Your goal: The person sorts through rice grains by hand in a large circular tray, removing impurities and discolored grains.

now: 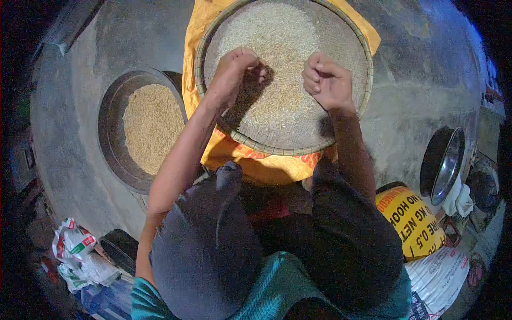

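A round, shallow woven winnowing basket (369, 60) with a bound rim lies in front of me, with pale rice grains (269, 24) and browner unhusked grains (288, 74) spread over it. Above its left part is my left hand (234, 74), its fingers curled in and casting a shadow on the grain. My right hand (329, 81) is over the right part, closed, with the thumb folded across the fingers. Whatever either hand may hold is too small or hidden to make out. Under the basket spreads an orange-yellow sack (190, 45).
To the left stands a dark round basin (109, 144) holding brown grain (152, 128). A metal basin (448, 165) is tilted at the right. A yellow printed sack (413, 218) and white sacks (440, 277) lie beside my right leg; plastic bags (80, 250) sit at lower left.
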`<action>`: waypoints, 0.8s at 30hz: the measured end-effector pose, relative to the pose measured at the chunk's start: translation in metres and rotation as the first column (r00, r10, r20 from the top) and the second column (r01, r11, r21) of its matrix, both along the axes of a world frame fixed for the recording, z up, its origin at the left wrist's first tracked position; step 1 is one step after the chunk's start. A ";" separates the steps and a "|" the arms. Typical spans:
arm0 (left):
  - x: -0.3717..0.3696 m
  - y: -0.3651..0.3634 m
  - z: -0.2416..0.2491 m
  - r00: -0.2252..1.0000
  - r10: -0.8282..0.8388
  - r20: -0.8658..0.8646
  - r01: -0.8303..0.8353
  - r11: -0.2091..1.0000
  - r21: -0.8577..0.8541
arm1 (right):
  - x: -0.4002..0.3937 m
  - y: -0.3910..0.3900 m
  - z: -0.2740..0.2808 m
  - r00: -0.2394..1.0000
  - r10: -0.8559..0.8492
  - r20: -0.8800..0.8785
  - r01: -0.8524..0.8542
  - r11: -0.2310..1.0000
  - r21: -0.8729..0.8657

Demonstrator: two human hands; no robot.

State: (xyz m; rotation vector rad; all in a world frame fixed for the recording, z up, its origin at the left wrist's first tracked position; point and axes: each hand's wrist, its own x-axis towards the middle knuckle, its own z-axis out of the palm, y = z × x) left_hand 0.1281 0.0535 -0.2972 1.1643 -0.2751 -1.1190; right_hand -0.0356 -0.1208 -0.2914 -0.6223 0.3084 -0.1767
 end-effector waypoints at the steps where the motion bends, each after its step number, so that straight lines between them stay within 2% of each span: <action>1: 0.002 0.001 -0.003 1.000 0.001 0.001 -0.001 1.000 0.000 | 0.000 0.000 0.000 1.000 0.001 0.001 -0.001 1.000 0.000; 2: 0.003 0.001 -0.004 0.997 -0.028 0.073 0.025 0.999 0.041 | 0.002 0.002 0.002 0.978 0.011 -0.209 -0.072 0.955 -0.289; 3: 0.003 0.001 -0.005 0.988 -0.060 0.143 0.049 0.995 0.082 | 0.003 0.004 0.003 0.914 -0.043 -0.403 -0.195 0.824 -0.532; 4: 0.002 0.002 -0.006 0.988 -0.061 0.142 0.050 0.995 0.082 | 0.004 0.010 -0.001 0.914 -0.044 -0.404 -0.195 0.824 -0.532; 5: -0.003 0.000 -0.003 0.955 -0.079 0.285 0.034 0.986 0.161 | 0.005 0.019 -0.006 0.914 -0.160 -0.372 -0.216 0.585 -0.782; 6: -0.007 -0.001 0.000 0.902 -0.107 0.419 0.005 0.972 0.236 | 0.007 0.025 -0.010 0.918 -0.257 -0.303 -0.231 0.274 -0.934; 7: -0.010 -0.003 0.002 0.902 -0.107 0.418 0.006 0.972 0.236 | 0.007 0.027 -0.013 0.918 -0.257 -0.303 -0.232 0.274 -0.933; 9: -0.015 -0.006 0.004 0.705 -0.235 0.669 -0.036 0.930 0.365 | 0.009 0.031 -0.013 0.932 -0.275 -0.235 -0.237 0.026 -0.971; 10: -0.017 -0.006 0.004 0.706 -0.234 0.669 -0.037 0.930 0.365 | 0.011 0.034 -0.013 0.933 -0.274 -0.235 -0.237 0.026 -0.971; 12: -0.020 -0.005 0.005 0.531 -0.261 0.807 -0.069 0.935 0.348 | 0.014 0.037 -0.013 0.872 -0.309 -0.379 -0.425 -0.095 -0.900; 13: -0.021 -0.003 0.005 0.530 -0.261 0.807 -0.070 0.935 0.348 | 0.014 0.036 -0.015 0.873 -0.308 -0.379 -0.425 -0.096 -0.900; 15: -0.023 0.001 0.009 0.366 -0.312 0.877 -0.083 0.928 0.364 | 0.013 0.032 -0.018 0.935 -0.249 -0.251 -0.258 0.004 -0.966; 16: -0.022 0.002 0.008 0.366 -0.313 0.877 -0.082 0.927 0.365 | 0.010 0.026 -0.017 0.935 -0.250 -0.251 -0.258 0.005 -0.966; 17: -0.022 0.004 0.005 0.282 -0.327 0.902 -0.102 0.925 0.367 | 0.006 0.017 -0.011 0.919 -0.166 -0.357 -0.280 0.360 -0.890; 18: -0.023 0.004 0.005 0.197 -0.341 0.919 -0.121 0.922 0.367 | 0.002 0.010 -0.006 0.904 -0.050 -0.424 -0.288 0.663 -0.691; 19: -0.022 0.004 0.005 0.197 -0.339 0.920 -0.120 0.923 0.366 | -0.002 0.003 -0.004 0.904 -0.051 -0.425 -0.288 0.662 -0.692; 20: -0.022 0.003 0.007 0.247 -0.365 0.898 -0.100 0.912 0.398 | -0.006 -0.002 -0.001 0.968 0.058 -0.243 -0.167 0.873 -0.458; 21: -0.022 0.002 0.009 0.295 -0.390 0.872 -0.079 0.900 0.429 | -0.009 -0.004 0.001 0.995 0.095 -0.026 -0.098 0.984 -0.146; 22: -0.021 0.002 0.012 0.295 -0.389 0.873 -0.080 0.900 0.428 | -0.009 -0.004 0.001 0.995 0.096 -0.025 -0.098 0.984 -0.147; 24: -0.021 0.001 0.017 0.460 -0.359 0.812 -0.080 0.894 0.440 | -0.009 -0.003 0.002 0.927 -0.038 -0.372 -0.182 0.824 -0.536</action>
